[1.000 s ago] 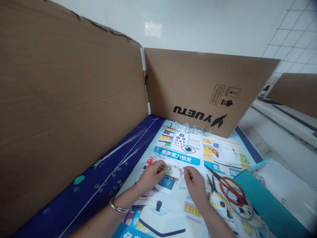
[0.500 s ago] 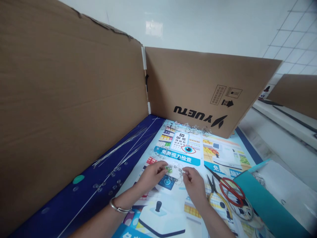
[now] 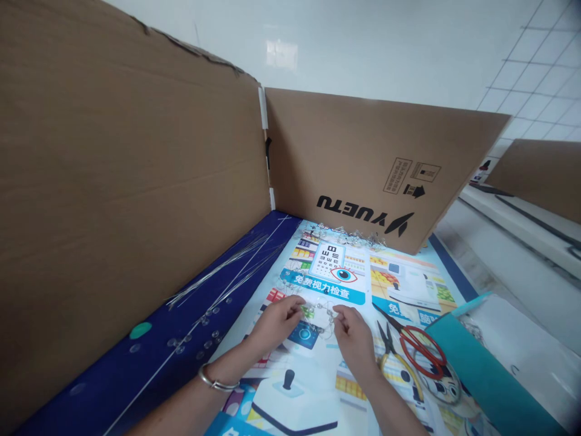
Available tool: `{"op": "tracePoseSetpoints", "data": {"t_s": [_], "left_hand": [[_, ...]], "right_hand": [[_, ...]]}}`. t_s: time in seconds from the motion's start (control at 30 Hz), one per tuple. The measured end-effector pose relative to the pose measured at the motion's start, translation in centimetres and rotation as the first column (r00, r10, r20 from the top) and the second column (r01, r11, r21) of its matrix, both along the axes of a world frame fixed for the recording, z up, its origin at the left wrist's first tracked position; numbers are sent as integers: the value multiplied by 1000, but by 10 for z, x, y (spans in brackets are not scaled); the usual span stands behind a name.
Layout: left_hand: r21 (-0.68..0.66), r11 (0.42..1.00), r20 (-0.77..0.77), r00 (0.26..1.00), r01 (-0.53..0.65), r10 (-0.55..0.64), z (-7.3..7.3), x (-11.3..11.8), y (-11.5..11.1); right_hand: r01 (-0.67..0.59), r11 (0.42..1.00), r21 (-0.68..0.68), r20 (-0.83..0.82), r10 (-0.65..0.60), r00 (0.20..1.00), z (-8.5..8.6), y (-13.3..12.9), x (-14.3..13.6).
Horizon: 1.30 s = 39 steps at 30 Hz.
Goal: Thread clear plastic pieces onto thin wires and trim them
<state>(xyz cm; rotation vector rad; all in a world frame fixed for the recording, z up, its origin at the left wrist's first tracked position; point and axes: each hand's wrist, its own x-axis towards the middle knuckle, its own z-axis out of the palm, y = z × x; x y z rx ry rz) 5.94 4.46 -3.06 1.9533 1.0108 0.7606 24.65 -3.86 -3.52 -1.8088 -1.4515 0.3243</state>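
Note:
My left hand (image 3: 278, 322) and my right hand (image 3: 353, 334) face each other over the printed sheet. Between them is a thin wire loop with clear beads (image 3: 320, 306), roughly round. The left thumb and fingers pinch its left side, and the right fingertips pinch its right side. The wire is too fine to see exactly where each fingertip meets it. More wire with clear beads (image 3: 290, 275) lies just beyond my left hand. To the right of my right hand lie yellow-handled pliers (image 3: 388, 351) and red-handled scissors (image 3: 422, 350).
Cardboard panels stand on the left (image 3: 136, 169) and at the back (image 3: 354, 151). A pile of beaded wire pieces (image 3: 349, 235) lies along the back panel. Straight wires (image 3: 222, 272), loose clear beads (image 3: 209, 330) and a green disc (image 3: 140, 330) are at left. A teal-sided box (image 3: 481, 357) stands right.
The view has shifted slightly. Both hands keep nearly the same pose around the beaded wire loop.

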Motion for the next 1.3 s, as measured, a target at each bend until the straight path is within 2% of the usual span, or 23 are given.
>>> {"op": "tracePoseSetpoints", "data": {"t_s": [0.2,0.5,0.83,1.17,1.3], "left_hand": [[-15,1000,14,1000,0,0,1,0,0],[-3,1000,12,1000,26,-26,0,-1,0],[-6,1000,-6,1000,4,-4,-3,0,2],[-5,998,-79,995,65,-65,-3,-2,-3],[-41,995,-43,995,93,-94,-4,-2,-4]], "right_hand": [[7,999,34,-10,-6,1000,-1,1,1],[-16,1000,-1,-9,16,1000,-1,0,0],[-5,1000,26,-4,5,1000,-4,2,1],[-6,1000,18,-43,7,999,-3,1,1],[-25,1000,19,-60,26,998,-2,1,1]]}}
